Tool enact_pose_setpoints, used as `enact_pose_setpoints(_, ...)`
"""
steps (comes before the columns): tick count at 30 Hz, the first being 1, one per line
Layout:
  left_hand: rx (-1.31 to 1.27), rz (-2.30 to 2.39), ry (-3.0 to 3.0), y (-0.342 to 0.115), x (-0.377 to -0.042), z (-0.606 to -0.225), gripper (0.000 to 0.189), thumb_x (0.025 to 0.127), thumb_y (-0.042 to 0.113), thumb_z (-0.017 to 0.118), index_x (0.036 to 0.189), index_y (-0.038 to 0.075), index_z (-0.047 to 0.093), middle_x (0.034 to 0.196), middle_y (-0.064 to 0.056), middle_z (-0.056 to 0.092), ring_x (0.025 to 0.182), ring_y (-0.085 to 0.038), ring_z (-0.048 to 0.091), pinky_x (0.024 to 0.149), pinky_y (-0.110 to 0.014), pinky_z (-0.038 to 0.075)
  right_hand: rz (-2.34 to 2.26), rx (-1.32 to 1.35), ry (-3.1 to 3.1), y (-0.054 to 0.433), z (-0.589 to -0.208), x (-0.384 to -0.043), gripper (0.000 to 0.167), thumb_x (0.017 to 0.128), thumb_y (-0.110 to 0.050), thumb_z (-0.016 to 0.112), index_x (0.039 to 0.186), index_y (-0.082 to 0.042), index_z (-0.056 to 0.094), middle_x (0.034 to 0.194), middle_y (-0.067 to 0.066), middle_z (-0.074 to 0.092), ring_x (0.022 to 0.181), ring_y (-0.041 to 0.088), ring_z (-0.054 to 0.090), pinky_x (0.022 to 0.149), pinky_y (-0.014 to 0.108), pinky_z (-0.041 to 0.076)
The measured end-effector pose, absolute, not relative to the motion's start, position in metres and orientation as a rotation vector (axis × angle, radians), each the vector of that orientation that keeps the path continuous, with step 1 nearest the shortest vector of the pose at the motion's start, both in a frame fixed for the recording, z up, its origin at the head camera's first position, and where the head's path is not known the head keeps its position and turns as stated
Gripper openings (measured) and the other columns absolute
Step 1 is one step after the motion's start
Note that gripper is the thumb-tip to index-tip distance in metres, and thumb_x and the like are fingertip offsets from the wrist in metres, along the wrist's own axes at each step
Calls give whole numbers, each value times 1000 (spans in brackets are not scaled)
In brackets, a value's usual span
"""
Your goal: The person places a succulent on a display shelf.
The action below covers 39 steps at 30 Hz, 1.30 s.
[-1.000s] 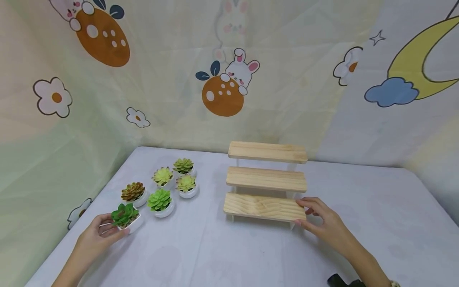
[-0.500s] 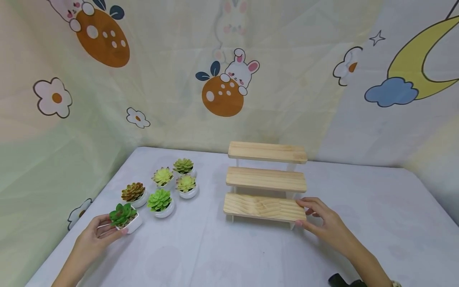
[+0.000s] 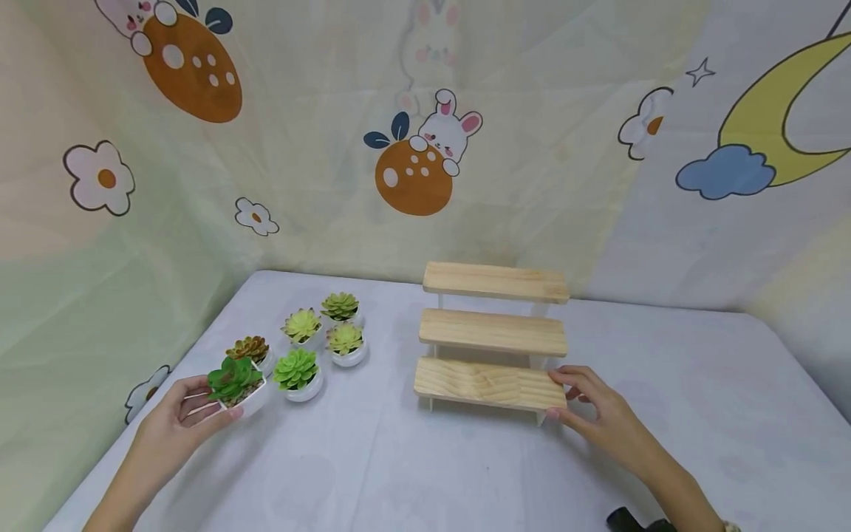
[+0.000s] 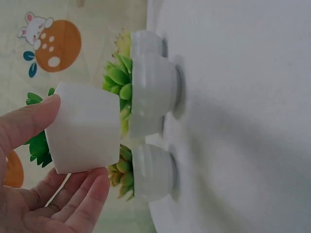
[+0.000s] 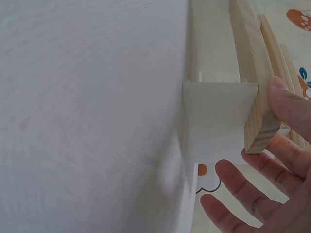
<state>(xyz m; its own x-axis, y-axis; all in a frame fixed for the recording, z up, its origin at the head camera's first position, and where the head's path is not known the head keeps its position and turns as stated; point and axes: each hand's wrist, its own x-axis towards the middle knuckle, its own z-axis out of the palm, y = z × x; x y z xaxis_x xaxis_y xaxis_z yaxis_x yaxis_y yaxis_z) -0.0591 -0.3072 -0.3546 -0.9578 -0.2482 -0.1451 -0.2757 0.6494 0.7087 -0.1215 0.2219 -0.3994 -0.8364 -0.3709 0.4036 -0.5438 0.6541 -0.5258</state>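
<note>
My left hand [image 3: 174, 425] grips a potted succulent [image 3: 234, 381] with dark green leaves, thumb on one side and fingers on the other. In the left wrist view its square white pot [image 4: 86, 128] hangs clear of the table. From the head view it overlaps a brown-green succulent [image 3: 249, 347] behind it. My right hand [image 3: 601, 408] is at the right end of a three-tier wooden display stand [image 3: 492, 383], with thumb and fingertips pinching the lowest board [image 5: 262, 119]. The other fingers spread beside the stand's white leg [image 5: 218, 119].
Several more succulents in round white pots stand grouped at the left, among them a bright green one [image 3: 296, 369] and a yellow-green one [image 3: 346, 340]. A black object [image 3: 631, 520] lies at the front edge near the right forearm. A printed cloth [image 3: 319, 148] hangs behind the table.
My left hand has raised the dark green succulent and moved it slightly away from me, so it now covers part of the brown-green one. The right hand and the stand have stayed put.
</note>
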Motion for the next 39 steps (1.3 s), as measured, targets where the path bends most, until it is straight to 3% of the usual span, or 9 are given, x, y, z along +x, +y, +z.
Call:
enact_pose_setpoints(5, -334, 1330, 2854, -287, -62, -342, 76, 82, 39, 69, 136, 2, 31, 132, -21, 46, 92, 15, 52, 73, -11, 49, 949, 743, -2604, 223, -399, -122, 49, 78, -16, 74, 123, -8, 57, 120, 2, 55, 89, -2, 51, 75, 29, 52)
enact_pose_setpoints(8, -273, 1409, 2832, -273, -64, -336, 74, 82, 36, 70, 136, 4, 31, 133, -17, 45, 91, 19, 48, 76, -14, 51, 946, 740, -2606, 223, -400, -122, 49, 78, -16, 74, 122, -7, 57, 120, 3, 55, 88, -3, 51, 74, 30, 52)
enact_pose_setpoints(12, -197, 1482, 2802, -255, -70, -331, 73, 81, 34, 72, 136, 5, 32, 132, -15, 45, 97, 12, 53, 80, -17, 52, 948, 733, -2610, 223, -401, -123, 49, 78, -16, 74, 123, -9, 56, 120, 2, 55, 88, -3, 51, 74, 30, 52)
enact_pose_setpoints(19, -13, 1581, 2758, -219, -83, -329, 67, 79, 30, 74, 130, 6, 39, 127, -15, 48, 114, -30, 55, 83, -25, 53, 954, 746, -2608, 223, -402, -123, 50, 78, -16, 74, 124, -10, 56, 121, 3, 54, 88, -3, 51, 75, 30, 52)
enact_pose_setpoints(29, 290, 1752, 2634, -173, -103, -332, 59, 76, 17, 77, 125, 5, 46, 120, -12, 50, 111, -27, 53, 91, -28, 51, 967, 742, -2606, 222, -401, -122, 51, 78, -16, 75, 124, -12, 56, 122, 3, 54, 88, -2, 52, 75, 31, 52)
enact_pose_setpoints(39, 485, 1812, 2497, -132, -120, -338, 58, 76, 17, 77, 125, 8, 47, 121, -9, 52, 111, -23, 52, 91, -24, 49, 944, 717, -2628, 222, -400, -121, 48, 79, -17, 73, 124, -9, 56, 122, 3, 54, 88, -3, 52, 76, 33, 52)
